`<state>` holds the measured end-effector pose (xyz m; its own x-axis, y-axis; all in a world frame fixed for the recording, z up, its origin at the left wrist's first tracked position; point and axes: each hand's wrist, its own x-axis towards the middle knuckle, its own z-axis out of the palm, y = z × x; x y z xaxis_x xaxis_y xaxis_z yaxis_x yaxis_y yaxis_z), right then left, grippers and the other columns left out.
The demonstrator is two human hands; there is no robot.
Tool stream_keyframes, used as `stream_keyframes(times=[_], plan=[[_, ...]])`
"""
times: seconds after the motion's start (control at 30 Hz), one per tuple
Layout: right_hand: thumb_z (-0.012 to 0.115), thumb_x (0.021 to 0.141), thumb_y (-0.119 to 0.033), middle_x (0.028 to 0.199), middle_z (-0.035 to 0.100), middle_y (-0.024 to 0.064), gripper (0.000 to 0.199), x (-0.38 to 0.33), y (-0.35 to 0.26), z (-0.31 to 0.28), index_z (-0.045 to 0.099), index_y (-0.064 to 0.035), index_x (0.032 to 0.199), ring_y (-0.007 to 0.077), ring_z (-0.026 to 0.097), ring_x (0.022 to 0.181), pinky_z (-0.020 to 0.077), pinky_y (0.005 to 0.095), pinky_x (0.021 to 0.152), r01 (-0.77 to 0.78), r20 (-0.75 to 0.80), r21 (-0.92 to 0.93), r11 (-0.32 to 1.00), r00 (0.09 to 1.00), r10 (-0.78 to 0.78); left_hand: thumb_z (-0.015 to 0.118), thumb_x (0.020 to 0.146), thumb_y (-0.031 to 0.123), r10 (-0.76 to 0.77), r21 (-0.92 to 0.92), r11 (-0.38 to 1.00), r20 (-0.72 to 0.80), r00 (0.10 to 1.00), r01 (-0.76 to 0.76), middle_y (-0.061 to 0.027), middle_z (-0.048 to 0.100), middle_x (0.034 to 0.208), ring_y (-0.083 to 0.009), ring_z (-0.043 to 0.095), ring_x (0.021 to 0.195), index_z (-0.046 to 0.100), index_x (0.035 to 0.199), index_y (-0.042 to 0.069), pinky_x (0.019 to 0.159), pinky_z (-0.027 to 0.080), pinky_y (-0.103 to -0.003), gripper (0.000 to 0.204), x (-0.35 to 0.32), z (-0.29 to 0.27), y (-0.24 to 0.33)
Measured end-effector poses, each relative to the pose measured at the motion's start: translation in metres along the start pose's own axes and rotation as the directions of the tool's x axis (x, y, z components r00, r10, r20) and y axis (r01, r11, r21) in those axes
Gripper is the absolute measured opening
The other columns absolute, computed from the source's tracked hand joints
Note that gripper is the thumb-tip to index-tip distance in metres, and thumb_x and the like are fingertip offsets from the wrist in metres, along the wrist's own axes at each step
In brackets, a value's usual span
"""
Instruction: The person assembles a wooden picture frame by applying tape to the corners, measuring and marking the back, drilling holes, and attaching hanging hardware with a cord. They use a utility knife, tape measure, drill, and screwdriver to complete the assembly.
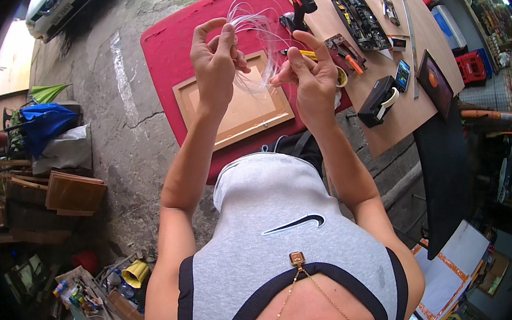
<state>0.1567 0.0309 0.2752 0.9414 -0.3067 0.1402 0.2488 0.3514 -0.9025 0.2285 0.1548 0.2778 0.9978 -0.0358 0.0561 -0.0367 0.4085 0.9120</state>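
A loose coil of clear nylon line hangs between my two raised hands. My left hand is closed on the coil, its thumb and forefinger pinching the strands near the top. My right hand has its fingers curled around strands on the coil's other side, with the forefinger lifted. Below both hands, a wooden picture frame lies back side up on the red padded table. Thin strands cross in front of its brown backing; where single ends run is too fine to make out.
On the wooden table to the right are a power drill, a black tool tray, an orange-handled tool, a tape dispenser, a phone and a long metal ruler. Wooden boards stand at left.
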Motion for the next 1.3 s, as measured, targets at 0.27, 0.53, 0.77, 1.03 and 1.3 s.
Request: stream_keyframes(times=[0.27,0.53,0.77,1.03,1.3], plan=[[0.07,0.081,-0.018,0.071,0.06,0.0066,0.019,-0.002,-0.009,0.002,0.069,-0.0034,0.094,0.0129,0.056,0.062,0.0454,0.0269,0.056,0.25,0.355,-0.717,0.651,0.934,0.032,0.057,0.092,0.02,0.25,0.326,0.914,0.021,0.968,-0.243,0.001,0.048,0.058,-0.0021,0.037,0.039,0.049,0.109,0.004,0.032,0.026,-0.02,0.024,0.0,-0.007,-0.006],[0.072,0.071,-0.017,0.117,0.054,0.0128,0.009,-0.017,-0.022,0.005,0.068,-0.0088,0.071,0.0263,0.05,0.115,0.0322,0.0439,0.1,0.628,0.567,-0.74,0.24,0.775,-0.279,0.058,0.091,0.017,0.323,0.419,0.858,0.011,0.946,-0.297,0.0028,0.048,0.06,-0.0015,0.038,0.044,0.05,0.107,0.005,0.036,0.026,-0.019,0.021,0.015,-0.017,-0.015],[0.062,0.083,-0.022,0.086,0.063,0.0151,0.02,-0.03,-0.009,-0.01,0.061,-0.0019,0.082,0.0318,0.062,0.084,0.0439,0.0419,0.088,0.579,0.693,-0.682,0.447,0.707,0.14,0.059,0.091,0.016,0.217,0.348,0.918,-0.034,0.976,-0.192,0.0046,0.042,0.054,-0.0012,0.035,0.045,0.05,0.106,0.005,0.038,0.025,-0.02,0.02,0.009,-0.008,-0.008],[0.057,0.085,-0.021,0.074,0.063,0.0185,0.021,-0.038,0.006,0.005,0.063,-0.0014,0.082,0.0356,0.061,0.069,0.0472,0.0429,0.065,0.414,0.738,-0.604,0.681,0.613,0.282,0.061,0.09,0.017,0.189,0.237,0.955,-0.016,0.982,-0.18,0.0003,0.051,0.063,-0.0014,0.037,0.046,0.05,0.107,0.004,0.039,0.027,-0.018,0.024,0.005,0.001,-0.011],[0.048,0.094,-0.034,0.075,0.061,0.0092,0.038,-0.018,-0.006,0.01,0.063,-0.0006,0.103,0.0168,0.063,0.075,0.0503,0.0308,0.07,-0.374,0.359,-0.652,0.66,0.615,0.702,0.061,0.09,0.017,0.258,0.325,0.913,0.012,0.966,-0.248,0.001,0.05,0.06,-0.0017,0.036,0.044,0.048,0.106,0.005,0.038,0.025,-0.019,0.024,0.004,0.002,-0.006]])
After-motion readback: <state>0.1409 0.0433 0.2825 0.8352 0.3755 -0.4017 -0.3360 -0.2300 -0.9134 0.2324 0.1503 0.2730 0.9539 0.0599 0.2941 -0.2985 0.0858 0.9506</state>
